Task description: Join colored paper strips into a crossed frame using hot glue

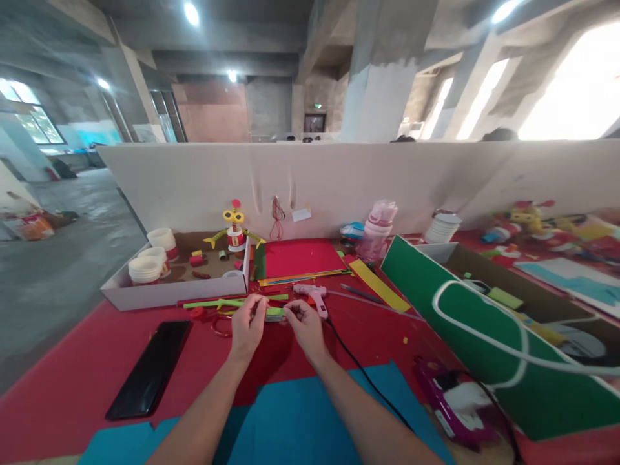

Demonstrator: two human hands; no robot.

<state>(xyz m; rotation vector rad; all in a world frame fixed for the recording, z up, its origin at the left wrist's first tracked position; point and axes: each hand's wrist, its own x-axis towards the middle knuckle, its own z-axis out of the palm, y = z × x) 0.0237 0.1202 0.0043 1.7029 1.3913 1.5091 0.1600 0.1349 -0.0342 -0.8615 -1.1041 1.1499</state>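
Both hands meet over the middle of the red table. A small light-green strip [275, 312] spans the gap between them. Pinched fingers of my left hand [249, 323] hold its left end, and my right hand [306, 323] has its fingers closed on the right end. Something greyish shows just under the strip, too small to make out. Beside my right hand lies a pink glue gun [312, 294], its black cord running toward the front. Long green strips [208, 304] and a red ring-shaped piece [221, 326] are near my left hand.
A black phone [151, 368] lies at the left, blue sheets [300, 420] at the front. Behind stand a white box [179, 292] with paper cups and a figure, red sheets [303, 257] and a pink bottle [376, 232]. At right are a green-sided box [436, 316] and a purple tool [448, 403].
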